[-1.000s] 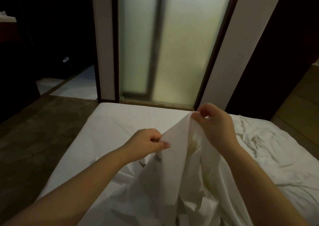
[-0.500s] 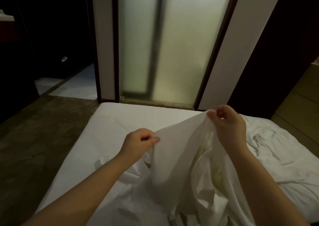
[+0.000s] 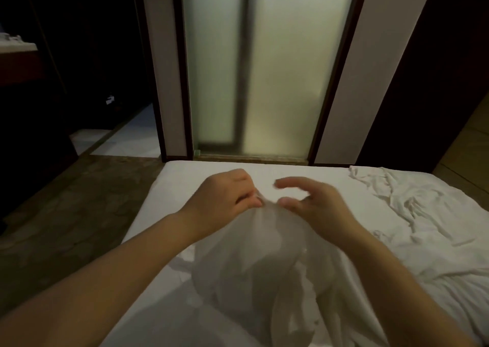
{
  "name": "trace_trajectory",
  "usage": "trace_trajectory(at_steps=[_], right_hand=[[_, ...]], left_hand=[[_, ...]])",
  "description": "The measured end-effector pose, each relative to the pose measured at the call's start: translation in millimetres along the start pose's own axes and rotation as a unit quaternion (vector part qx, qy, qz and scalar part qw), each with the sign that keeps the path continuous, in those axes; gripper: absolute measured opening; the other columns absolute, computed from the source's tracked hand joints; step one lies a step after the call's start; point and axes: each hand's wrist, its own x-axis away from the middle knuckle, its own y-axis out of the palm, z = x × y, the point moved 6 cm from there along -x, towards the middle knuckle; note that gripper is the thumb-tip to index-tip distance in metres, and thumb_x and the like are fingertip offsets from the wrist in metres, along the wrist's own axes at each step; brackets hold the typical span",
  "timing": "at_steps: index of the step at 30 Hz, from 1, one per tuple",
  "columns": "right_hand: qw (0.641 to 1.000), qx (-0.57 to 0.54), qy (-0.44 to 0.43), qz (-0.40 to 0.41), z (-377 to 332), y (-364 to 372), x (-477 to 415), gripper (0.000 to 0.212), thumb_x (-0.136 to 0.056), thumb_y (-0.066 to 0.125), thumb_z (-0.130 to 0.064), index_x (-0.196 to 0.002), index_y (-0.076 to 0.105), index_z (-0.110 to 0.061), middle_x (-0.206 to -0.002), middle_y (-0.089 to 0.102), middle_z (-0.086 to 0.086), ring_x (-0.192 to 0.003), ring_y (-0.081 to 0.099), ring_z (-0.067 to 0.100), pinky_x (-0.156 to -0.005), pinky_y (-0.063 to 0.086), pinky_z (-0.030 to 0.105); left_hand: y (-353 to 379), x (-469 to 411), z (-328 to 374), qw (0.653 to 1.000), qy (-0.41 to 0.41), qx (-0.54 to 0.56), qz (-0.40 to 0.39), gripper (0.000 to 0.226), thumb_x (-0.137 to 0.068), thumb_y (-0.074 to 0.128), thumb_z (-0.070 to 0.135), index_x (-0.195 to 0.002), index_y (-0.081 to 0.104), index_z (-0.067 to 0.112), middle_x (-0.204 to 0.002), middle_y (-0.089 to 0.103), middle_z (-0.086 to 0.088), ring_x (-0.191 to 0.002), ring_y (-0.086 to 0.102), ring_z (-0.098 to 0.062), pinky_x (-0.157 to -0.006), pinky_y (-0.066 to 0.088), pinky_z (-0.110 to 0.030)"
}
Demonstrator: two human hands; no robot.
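Head view: the left hand (image 3: 225,201) pinched the peak of the white cloth (image 3: 264,256) between thumb and curled fingers. The cloth hung from that pinch in a loose tent over the near middle of the bed (image 3: 304,172).

Change: half a second earlier both hands had pinched the cloth's top edge, spread apart and held higher. Now the right hand (image 3: 317,206) had let go. Its fingers were spread, uncurled and motion-blurred, just beside the left hand's pinch. Could not tell whether its thumb brushed the fabric. The cloth had dropped lower and bunched to one point.

Judgement: the right hand was likely regripping, hunting for a new edge or corner. The straightening of the cloth looked early, with nothing laid flat yet.

Counts:
- Two hands.
- One held cloth.
- One bed.
- One crumpled sheet (image 3: 412,203), lying on the bed's right side well apart from the hands.
- One frosted glass door (image 3: 264,68) with two panes, past the bed's far edge.
- Dark floor (image 3: 66,201) to the left.
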Motion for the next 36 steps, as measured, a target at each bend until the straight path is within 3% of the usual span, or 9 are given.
trace_trajectory(at_steps=[5,10,13,16,21,26,29,34,36], right_hand=[[0.997,-0.003,-0.014,-0.078,-17,56,1,0.031,-0.071,0.075,-0.042,-0.096,0.058,-0.036,-0.110,0.062,-0.016,-0.091,0.053,0.000,-0.076,0.038,0.005],[1.000,0.001,-0.014,-0.018,-20,70,9,0.040,-0.073,0.076,-0.038,-0.092,0.041,-0.036,-0.088,0.047,-0.026,-0.076,0.050,-0.001,-0.068,0.036,0.001],[0.999,0.011,-0.045,-0.001,-26,82,11,0.025,-0.084,0.067,-0.034,-0.082,0.042,-0.035,-0.080,0.052,-0.020,-0.070,0.052,0.003,-0.065,0.038,0.002],[0.998,-0.025,-0.051,0.015,-24,84,15,0.030,-0.086,0.066,-0.025,-0.072,0.043,-0.040,-0.072,0.054,-0.021,-0.070,0.056,0.002,-0.062,0.042,0.006],[0.992,-0.124,-0.022,0.027,-14,72,25,0.028,-0.083,0.068,-0.019,-0.073,0.053,-0.040,-0.073,0.062,-0.015,-0.077,0.058,0.001,-0.060,0.050,0.016],[0.986,-0.166,-0.018,0.020,-9,60,41,0.022,-0.083,0.067,-0.011,-0.075,0.060,-0.030,-0.079,0.063,-0.019,-0.067,0.056,0.006,-0.056,0.045,0.019],[0.985,-0.169,0.011,0.025,-2,50,53,0.022,-0.086,0.064,-0.011,-0.075,0.064,-0.031,-0.077,0.065,-0.019,-0.067,0.060,0.004,-0.056,0.047,0.016],[0.981,-0.172,0.067,0.052,12,31,74,0.030,-0.086,0.065,-0.009,-0.078,0.068,-0.038,-0.077,0.068,-0.026,-0.071,0.065,-0.002,-0.063,0.046,0.009],[0.982,-0.169,0.073,0.040,14,27,83,0.028,-0.085,0.066,-0.010,-0.080,0.070,-0.037,-0.086,0.069,-0.028,-0.083,0.064,-0.005,-0.072,0.047,0.009]], left_hand=[[-8,17,-3,0.999,-0.020,0.012,-0.030,0.024,-0.083,0.060,0.036,-0.077,0.070,0.015,-0.077,0.062,0.003,-0.065,0.053,-0.005,-0.061,0.044,-0.010],[-20,32,-20,0.989,-0.143,0.018,-0.030,0.017,-0.081,0.069,0.033,-0.077,0.066,0.017,-0.078,0.055,0.012,-0.073,0.054,-0.008,-0.067,0.042,-0.012],[-23,40,-14,0.989,-0.137,0.036,-0.037,0.017,-0.080,0.071,0.032,-0.072,0.065,0.019,-0.076,0.056,0.013,-0.072,0.054,-0.005,-0.065,0.042,-0.012],[-24,51,-17,0.970,-0.191,0.132,-0.078,0.016,-0.078,0.074,0.025,-0.069,0.062,0.029,-0.084,0.061,0.013,-0.081,0.057,-0.006,-0.067,0.044,-0.009],[-4,78,-23,0.928,-0.243,0.197,-0.199,0.021,-0.081,0.070,0.025,-0.099,0.061,0.032,-0.105,0.051,0.025,-0.101,0.052,-0.002,-0.080,0.047,-0.009],[9,74,-15,0.910,-0.264,0.293,-0.126,0.017,-0.085,0.063,0.016,-0.082,0.068,0.032,-0.109,0.050,0.036,-0.095,0.049,0.021,-0.075,0.043,0.001],[14,70,-24,0.854,-0.333,0.399,-0.013,0.015,-0.083,0.063,0.007,-0.078,0.071,0.019,-0.090,0.069,0.018,-0.088,0.063,0.001,-0.072,0.054,-0.015],[40,86,-12,0.712,-0.417,0.564,0.017,0.011,-0.084,0.055,0.000,-0.081,0.064,0.006,-0.074,0.067,-0.001,-0.070,0.066,-0.013,-0.063,0.056,-0.024],[41,89,-1,0.730,-0.408,0.547,0.025,0.015,-0.088,0.051,0.000,-0.080,0.063,0.004,-0.066,0.066,0.004,-0.065,0.063,-0.007,-0.061,0.053,-0.017]])
